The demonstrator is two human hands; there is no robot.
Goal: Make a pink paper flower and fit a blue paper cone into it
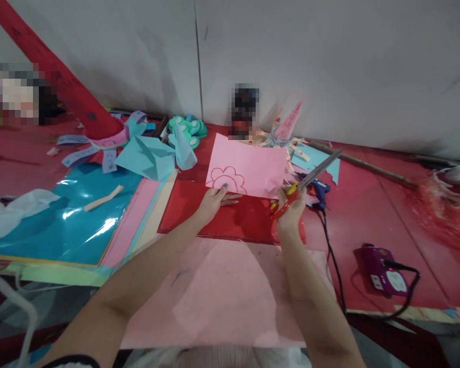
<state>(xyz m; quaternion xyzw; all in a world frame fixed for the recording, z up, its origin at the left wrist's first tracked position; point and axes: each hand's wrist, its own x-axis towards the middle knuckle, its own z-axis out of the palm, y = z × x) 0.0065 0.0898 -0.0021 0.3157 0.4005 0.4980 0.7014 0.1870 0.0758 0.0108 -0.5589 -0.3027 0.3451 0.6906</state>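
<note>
My left hand point(213, 202) pinches the lower edge of a pink sheet of paper point(255, 162), thumb on top and fingers underneath. A scalloped flower outline in red is drawn at the sheet's lower left. In my right hand point(292, 209) is a pair of scissors point(313, 172) with red and yellow handles, its blades pointing up and to the right, apart from the drawing. That hand is at the sheet's lower right corner; whether its fingers also grip the paper I cannot tell. A red folder-like sheet point(184, 212) lies beneath both hands.
A dark blue glue gun point(320, 193) lies right of my right hand, its cable running to a purple power box point(383, 271). Blue folded paper point(149, 156), a red cone point(95, 115) and a glossy blue sheet point(69, 220) are at left. A pink cone point(289, 122) stands by the wall.
</note>
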